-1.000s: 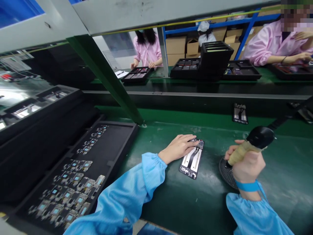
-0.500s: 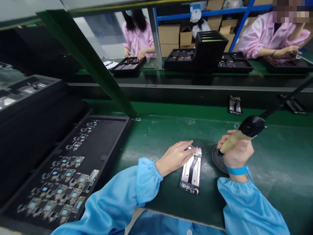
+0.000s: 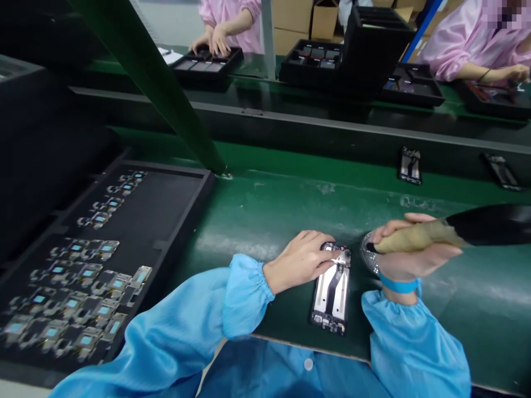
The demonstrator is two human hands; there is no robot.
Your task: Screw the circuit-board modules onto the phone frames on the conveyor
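Note:
An opened phone frame [image 3: 332,293] lies on the green bench in front of me. My left hand [image 3: 301,260] rests on its top end, fingers pressed down on the part near the camera corner. My right hand [image 3: 410,251] is closed round the tan grip of an electric screwdriver [image 3: 440,235], whose black body points right. The driver's tip sits over a small round screw dish [image 3: 367,251] just right of the phone.
A black tray [image 3: 174,199] with several small camera modules [image 3: 78,287] lies at my left. A green post [image 3: 166,94] slants up from the bench. Two more phone frames [image 3: 410,165] lie on the conveyor. People in pink work over black trays [image 3: 332,61] across the line.
The view has tipped down and closer. The phone frame now lies straighter, nearer the bench edge. My right hand has lowered the screwdriver flatter over the screw dish.

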